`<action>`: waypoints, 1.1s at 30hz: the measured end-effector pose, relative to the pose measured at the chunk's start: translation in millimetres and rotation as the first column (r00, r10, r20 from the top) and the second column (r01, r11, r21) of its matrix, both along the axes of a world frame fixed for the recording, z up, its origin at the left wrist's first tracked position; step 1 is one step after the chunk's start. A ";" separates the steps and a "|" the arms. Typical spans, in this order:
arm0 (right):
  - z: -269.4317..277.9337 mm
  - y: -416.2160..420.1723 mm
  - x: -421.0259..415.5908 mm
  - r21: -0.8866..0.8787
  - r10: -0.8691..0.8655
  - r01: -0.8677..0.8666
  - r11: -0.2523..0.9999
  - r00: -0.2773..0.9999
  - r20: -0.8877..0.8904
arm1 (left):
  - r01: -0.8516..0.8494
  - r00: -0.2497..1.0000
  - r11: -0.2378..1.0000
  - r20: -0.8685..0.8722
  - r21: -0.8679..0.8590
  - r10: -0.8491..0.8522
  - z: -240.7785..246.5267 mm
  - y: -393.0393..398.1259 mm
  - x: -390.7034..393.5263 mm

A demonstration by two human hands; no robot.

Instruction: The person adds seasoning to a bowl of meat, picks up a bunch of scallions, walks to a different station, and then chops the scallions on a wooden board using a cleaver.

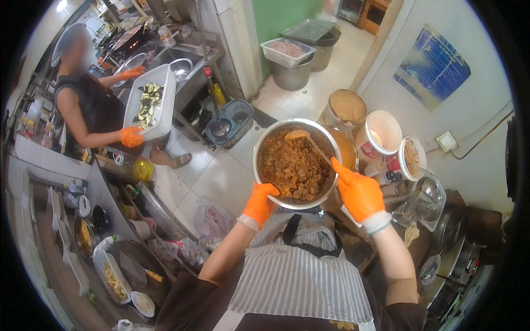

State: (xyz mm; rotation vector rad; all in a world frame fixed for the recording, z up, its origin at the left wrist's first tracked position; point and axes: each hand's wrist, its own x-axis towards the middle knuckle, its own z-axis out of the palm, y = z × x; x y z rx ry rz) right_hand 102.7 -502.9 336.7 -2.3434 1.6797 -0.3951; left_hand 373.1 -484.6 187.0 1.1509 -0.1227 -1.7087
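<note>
A round stainless steel bowl (pixel 261 142) of dark reddish-brown, oily minced food (pixel 296 176) is held in front of my striped apron. My left hand (pixel 260 203), in an orange glove, grips the bowl's near left rim. In the same kind of glove, my right hand (pixel 359 194) is at the right rim, with its index finger along the handle of a wooden spoon (pixel 318 149). The spoon's head rests in the food near the far side. How my right fingers sit under the rim is hidden.
A person (pixel 89 103) at the left holds a white tub (pixel 166 103) of cut eggplant. Beyond the bowl stand a blue mop bucket (pixel 240 120) and metal pots (pixel 293 76). White buckets (pixel 380 132) stand at the right, a cleaver (pixel 134 267) lies on the round board at lower left.
</note>
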 end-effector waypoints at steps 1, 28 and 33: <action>-21.9 -2.8 -0.4 -0.093 0.004 0.000 0.996 0.999 0.044 | -0.031 1.000 0.999 0.002 -0.014 0.031 10.5 0.9 -3.1; -31.3 25.4 25.3 0.243 0.062 -0.069 0.968 0.997 0.035 | -0.068 0.997 0.998 -0.029 0.005 0.068 8.8 1.8 -11.1; -30.7 3.3 3.1 -0.013 -0.036 0.035 0.999 0.993 -0.108 | -0.136 0.990 0.990 0.016 -0.022 0.137 8.1 7.6 -18.3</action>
